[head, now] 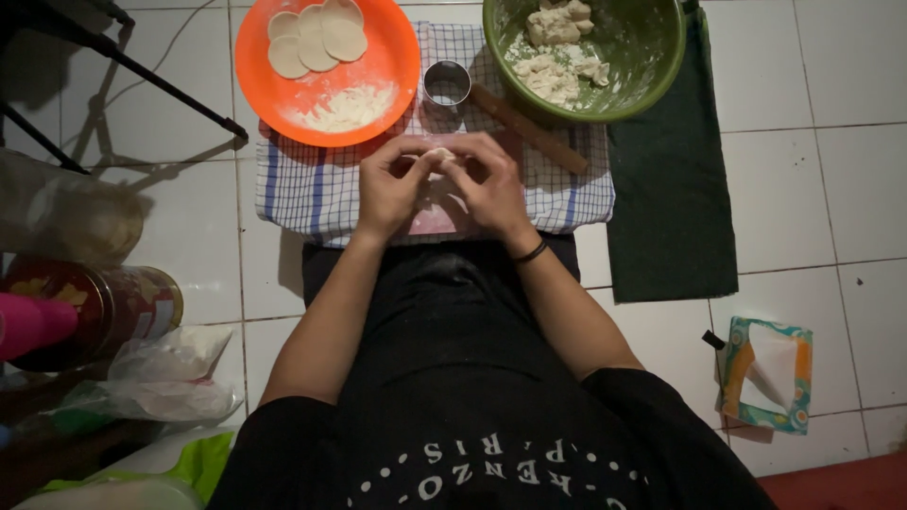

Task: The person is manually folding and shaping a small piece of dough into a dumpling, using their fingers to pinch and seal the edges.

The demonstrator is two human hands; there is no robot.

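- Left hand [392, 184] and right hand [491, 189] meeting fingertip to fingertip, both closed narrowly around one small piece of dough [437, 154].
- Dough pinched right between the two hands, at their far tips, equally near each; too small and too covered to tell any long axis.
- Black band [532, 252] on the right wrist.
- Directly beneath the hands, a checked cloth [312, 184] spread on the white tiled floor [803, 189].
- Just beyond the fingertips, a round metal cutter [446, 83] standing upright on the cloth.
- Beside the cutter, a wooden rolling pin [529, 127], lying diagonally, running away toward the right.
- Further out to the left, an orange plate [387, 57] with flat dough rounds [316, 38] and a heap of flour [345, 107].
- Further out to the right, a green bowl [642, 47] with rough dough lumps [553, 76], partly over a dark cloth [671, 208].
- Well apart near the right edge, a tissue box [765, 373].
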